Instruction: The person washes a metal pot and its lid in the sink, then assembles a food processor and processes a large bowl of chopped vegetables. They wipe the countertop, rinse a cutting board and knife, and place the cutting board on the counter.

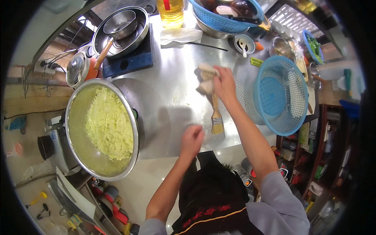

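My right hand [225,85] grips a crumpled beige cloth [208,77] and presses it on the stainless steel worktop [170,97]. Just below it lies a flat brush [216,120] with a wooden handle and pale bristles. My left hand [192,139], a little blurred, is loosely curled over the worktop's near edge with nothing visible in it. Left of it stands a large metal bowl [101,80] of pale yellow-green crumbly mixture [111,126]. A blue plastic colander [280,95] is tilted to the right of my right forearm.
At the back left, two pans [120,32] rest on an induction cooker [129,65]. Along the back are a bottle of yellow oil [171,14], a thin black rod [208,46], a blue basket [226,24] with a knife [245,19] across it, and a small bowl with a spoon [243,47].
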The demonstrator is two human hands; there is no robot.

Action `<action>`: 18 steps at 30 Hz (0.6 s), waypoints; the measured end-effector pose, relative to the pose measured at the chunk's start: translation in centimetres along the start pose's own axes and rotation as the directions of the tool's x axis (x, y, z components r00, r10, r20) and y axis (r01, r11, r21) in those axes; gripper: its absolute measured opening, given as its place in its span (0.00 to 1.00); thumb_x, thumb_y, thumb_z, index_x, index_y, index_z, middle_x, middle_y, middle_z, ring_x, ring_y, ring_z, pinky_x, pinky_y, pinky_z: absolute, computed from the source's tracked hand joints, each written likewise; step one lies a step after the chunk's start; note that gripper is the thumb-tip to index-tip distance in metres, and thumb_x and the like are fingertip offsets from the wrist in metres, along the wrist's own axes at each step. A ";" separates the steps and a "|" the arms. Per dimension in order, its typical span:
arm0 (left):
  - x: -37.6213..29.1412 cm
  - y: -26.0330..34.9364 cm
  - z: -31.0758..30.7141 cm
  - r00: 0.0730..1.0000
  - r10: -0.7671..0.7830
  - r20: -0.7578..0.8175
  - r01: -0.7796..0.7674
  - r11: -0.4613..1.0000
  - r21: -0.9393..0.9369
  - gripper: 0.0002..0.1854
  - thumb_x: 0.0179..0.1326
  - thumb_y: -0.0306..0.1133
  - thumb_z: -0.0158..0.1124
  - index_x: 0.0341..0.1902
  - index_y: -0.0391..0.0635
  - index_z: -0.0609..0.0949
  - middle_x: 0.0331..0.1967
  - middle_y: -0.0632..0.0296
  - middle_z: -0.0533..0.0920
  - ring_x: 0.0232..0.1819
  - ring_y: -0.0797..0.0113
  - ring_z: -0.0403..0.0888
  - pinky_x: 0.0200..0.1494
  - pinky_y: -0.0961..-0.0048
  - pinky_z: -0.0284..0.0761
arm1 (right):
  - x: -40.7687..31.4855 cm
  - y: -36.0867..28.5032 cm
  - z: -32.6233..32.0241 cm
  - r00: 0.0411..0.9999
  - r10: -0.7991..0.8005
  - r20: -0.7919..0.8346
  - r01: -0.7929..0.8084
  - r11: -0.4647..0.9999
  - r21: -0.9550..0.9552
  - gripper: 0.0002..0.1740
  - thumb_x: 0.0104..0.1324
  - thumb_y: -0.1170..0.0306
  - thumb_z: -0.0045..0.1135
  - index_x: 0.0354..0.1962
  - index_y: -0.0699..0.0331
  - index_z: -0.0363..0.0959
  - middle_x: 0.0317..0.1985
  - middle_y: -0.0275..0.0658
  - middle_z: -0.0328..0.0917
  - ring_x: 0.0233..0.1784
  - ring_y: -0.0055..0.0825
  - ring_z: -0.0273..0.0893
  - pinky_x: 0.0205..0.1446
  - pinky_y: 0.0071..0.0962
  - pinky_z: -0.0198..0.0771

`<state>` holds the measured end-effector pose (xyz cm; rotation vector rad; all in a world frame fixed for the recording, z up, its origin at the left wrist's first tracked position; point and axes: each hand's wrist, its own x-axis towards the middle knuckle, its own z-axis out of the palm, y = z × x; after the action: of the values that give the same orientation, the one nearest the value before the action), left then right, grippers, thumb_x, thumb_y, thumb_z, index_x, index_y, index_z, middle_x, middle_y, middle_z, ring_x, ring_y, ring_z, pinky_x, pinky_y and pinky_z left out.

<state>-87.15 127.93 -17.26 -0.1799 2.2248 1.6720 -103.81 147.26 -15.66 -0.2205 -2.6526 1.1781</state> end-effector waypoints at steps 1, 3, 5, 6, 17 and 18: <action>-1.6 -1.1 -2.1 1.000 -0.015 0.022 0.016 0.997 -0.074 0.11 0.64 0.28 0.66 0.48 0.40 0.82 0.40 0.62 0.84 0.41 0.73 0.81 0.49 0.76 0.77 | 2.3 0.4 1.6 0.997 0.059 -0.053 -0.060 0.998 -0.022 0.21 0.64 0.73 0.50 0.55 0.59 0.76 0.53 0.49 0.72 0.54 0.51 0.75 0.57 0.41 0.73; -5.1 -2.9 -5.7 0.976 -0.161 0.150 0.189 0.962 -0.197 0.10 0.67 0.28 0.64 0.50 0.39 0.82 0.44 0.62 0.84 0.44 0.74 0.81 0.51 0.76 0.76 | 5.9 1.5 4.5 0.996 0.036 -0.085 -0.045 0.993 -0.110 0.19 0.64 0.72 0.52 0.53 0.59 0.76 0.54 0.49 0.72 0.54 0.50 0.75 0.57 0.43 0.73; -8.5 -4.9 -8.9 0.889 -0.316 0.330 0.411 0.870 -0.273 0.11 0.68 0.29 0.63 0.52 0.38 0.81 0.47 0.59 0.85 0.46 0.71 0.82 0.53 0.73 0.77 | 7.0 1.8 7.4 0.999 -0.046 0.024 0.050 0.974 -0.222 0.18 0.63 0.74 0.54 0.52 0.59 0.75 0.54 0.47 0.72 0.53 0.49 0.75 0.56 0.43 0.74; -9.5 -6.2 -10.0 0.817 -0.385 0.429 0.531 0.793 -0.298 0.12 0.69 0.30 0.62 0.53 0.38 0.81 0.48 0.58 0.85 0.46 0.69 0.82 0.54 0.72 0.77 | 7.2 1.7 8.3 0.994 -0.033 0.100 0.062 0.953 -0.297 0.18 0.62 0.75 0.55 0.51 0.59 0.75 0.54 0.46 0.72 0.53 0.48 0.75 0.56 0.43 0.74; -9.3 -17.8 -9.4 0.623 -0.446 0.643 0.693 -0.066 -0.718 0.29 0.78 0.47 0.43 0.66 0.31 0.71 0.64 0.39 0.75 0.63 0.44 0.77 0.70 0.52 0.72 | -8.3 -4.4 11.6 0.946 -0.244 0.215 0.287 0.937 -0.198 0.27 0.55 0.82 0.57 0.54 0.61 0.72 0.52 0.40 0.72 0.47 0.44 0.74 0.46 0.40 0.76; -9.1 -17.7 -9.8 0.681 -0.370 0.632 0.645 -0.105 -0.757 0.31 0.78 0.49 0.42 0.66 0.31 0.70 0.65 0.39 0.75 0.64 0.44 0.77 0.70 0.51 0.72 | -8.6 -4.8 12.5 0.926 -0.291 0.243 0.332 0.931 -0.152 0.28 0.55 0.82 0.56 0.56 0.61 0.71 0.53 0.41 0.73 0.48 0.44 0.75 0.48 0.40 0.77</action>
<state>-75.24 112.42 -27.75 -0.9961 0.2538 2.1089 -99.12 133.20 -21.46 0.3115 -2.8475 0.8906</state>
